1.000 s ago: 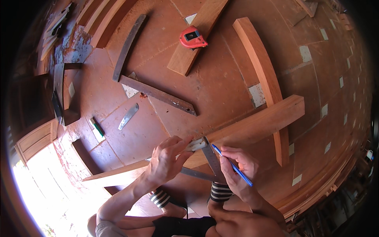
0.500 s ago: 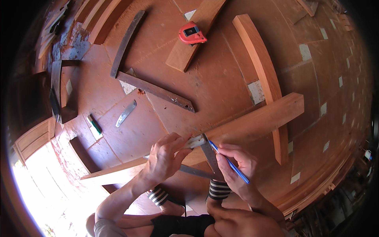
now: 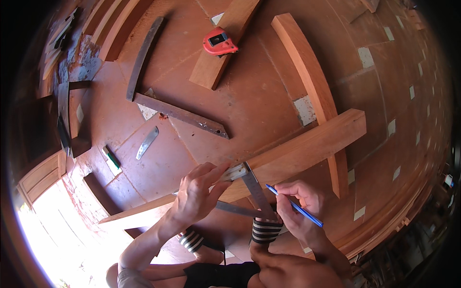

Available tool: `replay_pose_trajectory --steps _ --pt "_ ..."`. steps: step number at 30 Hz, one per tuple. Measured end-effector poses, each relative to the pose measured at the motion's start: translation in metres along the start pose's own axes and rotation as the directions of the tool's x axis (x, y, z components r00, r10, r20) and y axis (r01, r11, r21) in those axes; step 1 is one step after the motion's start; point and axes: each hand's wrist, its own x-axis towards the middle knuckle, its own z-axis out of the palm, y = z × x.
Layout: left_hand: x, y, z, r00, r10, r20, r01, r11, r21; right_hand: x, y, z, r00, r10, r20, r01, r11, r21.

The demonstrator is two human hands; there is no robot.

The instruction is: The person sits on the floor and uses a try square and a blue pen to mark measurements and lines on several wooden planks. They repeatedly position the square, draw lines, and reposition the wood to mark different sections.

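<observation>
My left hand (image 3: 199, 192) is closed on the pale handle of a metal carpenter's square (image 3: 257, 189), pressed against a long wooden board (image 3: 307, 144). The square's dark blade crosses the board's face and runs toward my feet. A grey strip meets it at the lower end; whether it belongs to the square I cannot tell. My right hand (image 3: 303, 204) pinches a blue pen (image 3: 307, 215), its tip a little to the right of the blade and apart from it. Under the board's right part lies a curved wooden piece (image 3: 309, 72).
A red tape measure (image 3: 220, 42) rests on a wooden plank (image 3: 206, 72) ahead. Leftward on the tiled floor are an angled dark wooden piece (image 3: 180, 114), a metal blade (image 3: 147, 143) and a small green-and-white object (image 3: 111, 157). Curved timbers (image 3: 126, 31) stand at the far left.
My right hand has drawn the pen away from the square's blade, to the right and slightly toward me. The left hand keeps its grip on the square. The whole view has shifted slightly.
</observation>
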Motion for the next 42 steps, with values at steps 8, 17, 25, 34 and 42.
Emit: replay_pose_trajectory --steps 8,17,25,34,42 --pt "0.01 0.009 0.008 1.0 -0.008 -0.012 0.008 1.0 0.011 0.016 0.009 0.01 0.993 -0.109 -0.037 0.112 0.99 0.088" --pt "0.011 0.008 0.009 1.0 -0.011 -0.012 0.011 1.0 0.016 0.021 0.006 0.013 0.995 -0.087 -0.04 0.09 0.993 0.073" --pt "0.011 0.009 0.009 1.0 -0.009 -0.024 0.009 1.0 0.014 0.026 -0.001 0.015 0.995 -0.073 -0.069 0.077 0.995 0.06" --pt "0.009 0.007 0.011 0.999 0.001 -0.036 0.001 0.999 0.04 0.005 -0.003 0.0 1.0 0.0 0.01 0.0 1.0 -0.005" --pt "0.006 -0.009 -0.016 0.998 -0.011 0.066 0.008 0.999 0.05 -0.002 -0.013 -0.024 0.962 -0.263 -0.072 0.239 0.941 -0.239"
